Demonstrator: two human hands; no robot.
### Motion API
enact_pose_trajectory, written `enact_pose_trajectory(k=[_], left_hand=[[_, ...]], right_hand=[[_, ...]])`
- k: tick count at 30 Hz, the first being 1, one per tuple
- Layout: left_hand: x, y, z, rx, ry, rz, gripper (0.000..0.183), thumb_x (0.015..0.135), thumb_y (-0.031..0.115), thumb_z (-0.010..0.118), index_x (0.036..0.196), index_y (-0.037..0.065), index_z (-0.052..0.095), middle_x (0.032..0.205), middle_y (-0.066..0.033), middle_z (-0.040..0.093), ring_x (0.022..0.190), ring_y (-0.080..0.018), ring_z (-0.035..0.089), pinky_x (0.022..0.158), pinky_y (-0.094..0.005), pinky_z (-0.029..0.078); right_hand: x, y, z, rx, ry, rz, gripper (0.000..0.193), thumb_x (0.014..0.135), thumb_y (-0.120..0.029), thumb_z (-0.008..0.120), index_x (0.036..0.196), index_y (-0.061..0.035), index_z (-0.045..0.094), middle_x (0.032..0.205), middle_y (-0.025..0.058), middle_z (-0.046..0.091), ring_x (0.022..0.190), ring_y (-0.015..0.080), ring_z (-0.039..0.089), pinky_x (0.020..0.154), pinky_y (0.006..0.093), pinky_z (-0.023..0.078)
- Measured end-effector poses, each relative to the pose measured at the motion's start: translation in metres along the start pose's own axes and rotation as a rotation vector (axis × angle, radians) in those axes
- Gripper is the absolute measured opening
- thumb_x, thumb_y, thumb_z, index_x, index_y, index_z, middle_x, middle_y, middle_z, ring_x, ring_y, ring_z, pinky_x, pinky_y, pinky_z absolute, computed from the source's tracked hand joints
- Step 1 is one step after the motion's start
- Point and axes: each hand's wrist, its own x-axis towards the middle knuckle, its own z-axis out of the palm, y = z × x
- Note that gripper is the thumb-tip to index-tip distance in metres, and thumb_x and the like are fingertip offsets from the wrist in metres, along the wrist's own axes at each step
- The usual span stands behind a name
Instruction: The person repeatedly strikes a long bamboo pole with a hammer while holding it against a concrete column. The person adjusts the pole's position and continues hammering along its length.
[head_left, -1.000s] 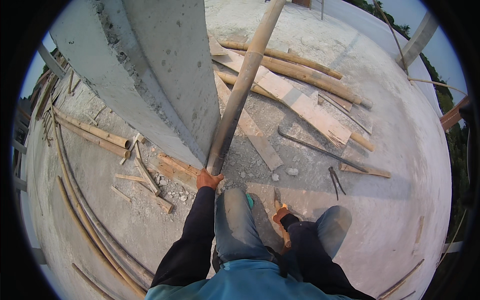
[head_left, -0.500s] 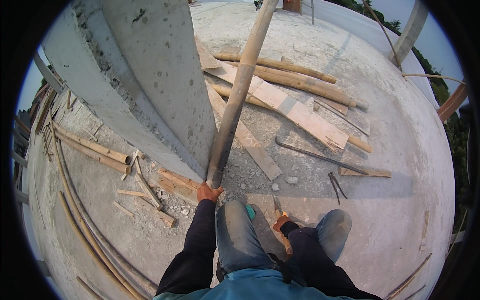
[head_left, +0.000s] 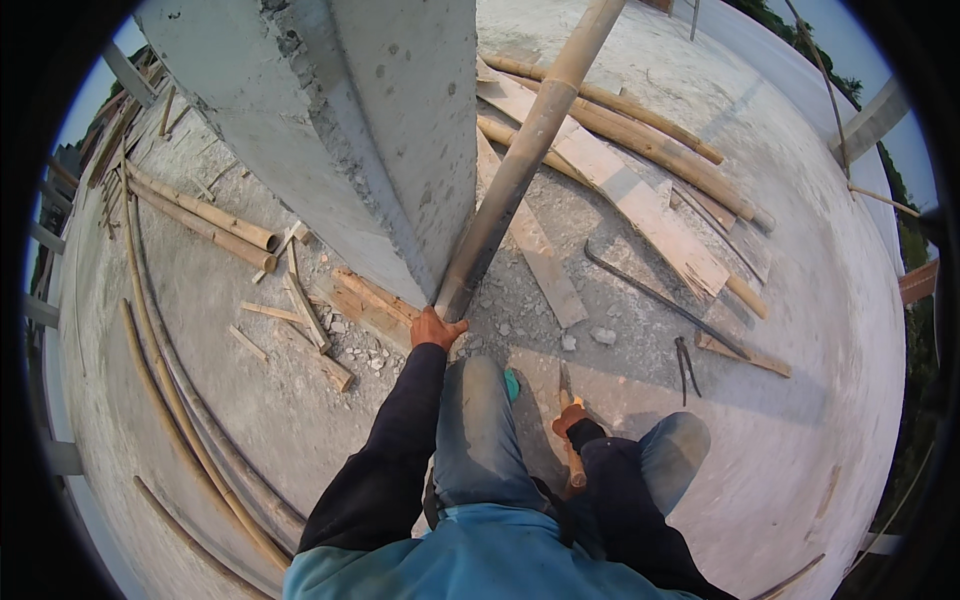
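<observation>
Bamboo pole (head_left: 540, 135): long, round, ringed at the joints, tan higher up, darker grey-brown and stained toward the foot. Stands slanted, top tilting to the right, lower end just beside the base of the rough grey concrete column (head_left: 330, 130). Left hand (head_left: 437, 327) closed about the pole's lower end, thumb out to the right. Right hand (head_left: 570, 420) low, beside the bent knee, fist narrow round a slim wooden-handled tool (head_left: 576, 468); its kind unclear.
</observation>
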Motion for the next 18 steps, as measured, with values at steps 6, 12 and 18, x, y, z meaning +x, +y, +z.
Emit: enact_pose_trajectory(k=[6,12,18], left_hand=[[-0.004,0.006,-0.003,-0.006,0.01,-0.047,0.079,0.064,0.053,0.086,0.103,-0.013,0.067,0.1,-0.034,0.07,0.099,-0.0465,0.069,0.089,-0.0488,0.055],[-0.007,0.01,-0.006,-0.01,0.044,-0.032,0.074,0.065,0.05,0.087,0.102,-0.011,0.068,0.099,-0.0318,0.071,0.098,-0.0448,0.07,0.089,-0.0485,0.056],[-0.012,0.022,-0.018,0.081,-0.062,-0.172,0.08,0.067,0.058,0.083,0.115,-0.004,0.066,0.111,-0.0285,0.071,0.106,-0.0408,0.069,0.092,-0.049,0.054]], right_hand=[[0.007,0.004,0.002,0.027,-0.041,0.06,0.041,0.081,-0.026,0.062,0.105,0.004,0.075,0.108,0.0248,0.073,0.104,0.0378,0.072,0.089,0.0416,0.058],[0.015,0.007,0.008,0.021,-0.031,0.02,0.043,0.081,-0.029,0.063,0.106,0.005,0.075,0.109,0.0251,0.073,0.104,0.0368,0.072,0.089,0.0411,0.058],[0.017,0.007,0.012,-0.019,0.055,-0.016,0.032,0.078,-0.015,0.062,0.094,0.0107,0.072,0.084,0.0236,0.073,0.072,0.033,0.075,0.06,0.0431,0.059]])
